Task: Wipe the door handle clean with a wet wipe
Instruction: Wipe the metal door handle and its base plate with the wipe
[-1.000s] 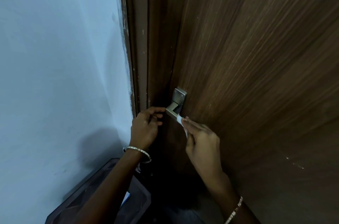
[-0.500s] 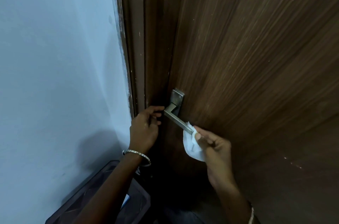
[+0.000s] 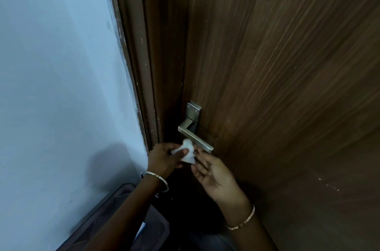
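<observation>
A silver lever door handle (image 3: 194,136) on a square plate is mounted on the dark brown wooden door (image 3: 277,86). Just below the lever, a crumpled white wet wipe (image 3: 188,153) sits between my two hands. My left hand (image 3: 164,158) pinches the wipe with thumb and fingers. My right hand (image 3: 213,172) is palm-up with relaxed, spread fingers, its fingertips next to the wipe's right edge and under the lever's free end. Neither hand touches the handle.
The brown door frame (image 3: 144,65) runs down beside a pale blue wall (image 3: 61,65) on the left. A dark bin or crate (image 3: 123,226) stands on the floor below my left arm.
The wipe has passed from my right hand to my left hand. My right hand has left the lever's end and opened; my left hand came off the door edge and moved right.
</observation>
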